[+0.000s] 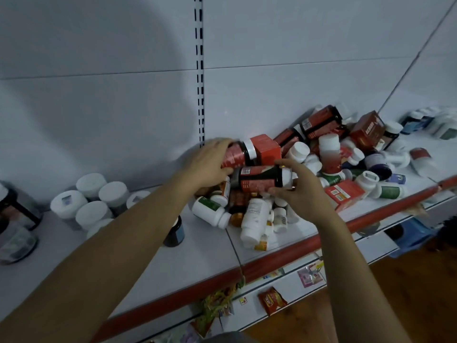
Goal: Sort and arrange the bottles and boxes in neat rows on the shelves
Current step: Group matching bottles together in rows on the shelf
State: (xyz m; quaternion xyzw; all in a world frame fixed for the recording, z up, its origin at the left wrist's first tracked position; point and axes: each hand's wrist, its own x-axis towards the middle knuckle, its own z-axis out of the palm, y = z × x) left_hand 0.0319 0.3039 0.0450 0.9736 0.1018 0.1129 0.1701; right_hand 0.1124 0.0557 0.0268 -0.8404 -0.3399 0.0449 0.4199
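Two bottles top the jumbled pile [329, 154]: the left hand [212, 164] curls round a red-labelled bottle [238, 154], hiding its base; the right hand [300, 190] grips a dark bottle [259, 179] lying sideways. Labels blur. White shelf [202, 256], red front edge [279, 256]; some open shelf shows between pile and upright jars [92, 214].
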